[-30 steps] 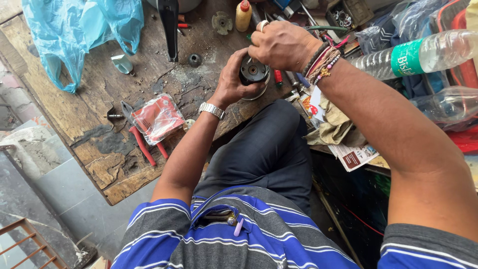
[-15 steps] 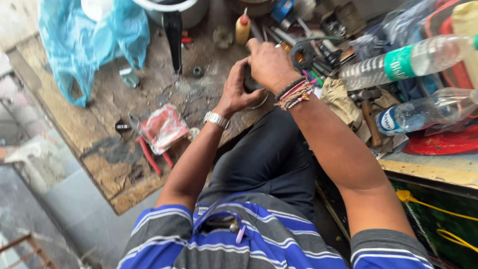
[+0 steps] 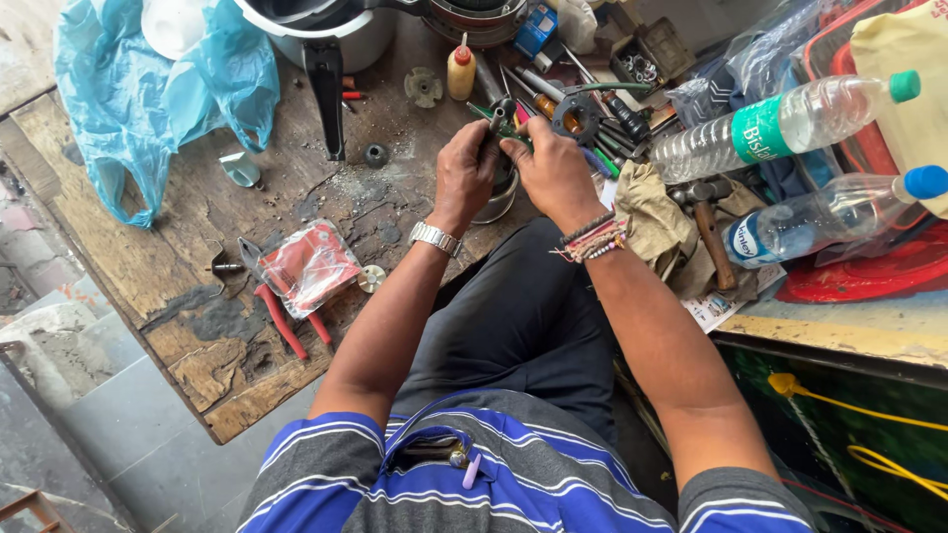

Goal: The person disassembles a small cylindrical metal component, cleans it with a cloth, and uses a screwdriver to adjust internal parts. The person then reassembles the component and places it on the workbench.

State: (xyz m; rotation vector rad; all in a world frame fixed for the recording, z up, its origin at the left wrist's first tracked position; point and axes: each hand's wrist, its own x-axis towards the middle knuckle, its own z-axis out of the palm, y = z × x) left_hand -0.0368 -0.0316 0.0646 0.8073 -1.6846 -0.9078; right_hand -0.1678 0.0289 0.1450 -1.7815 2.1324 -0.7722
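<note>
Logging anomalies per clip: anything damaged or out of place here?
Yes: the worn wooden workbench has a chipped, peeling front edge. Gritty debris lies scattered left of the hands, which grip a small round metal part.

Plastic bottles (image 3: 790, 128): two, right of the table (image 3: 148, 306)
Blue bags (image 3: 158, 89): one
Hammers (image 3: 706, 222): one
Red-handled pliers (image 3: 286, 326): one
Yellow squeeze bottles (image 3: 460, 71): one

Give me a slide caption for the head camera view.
Both hands, left hand and right hand, grip a small round metal part over a worn wooden workbench.
</note>
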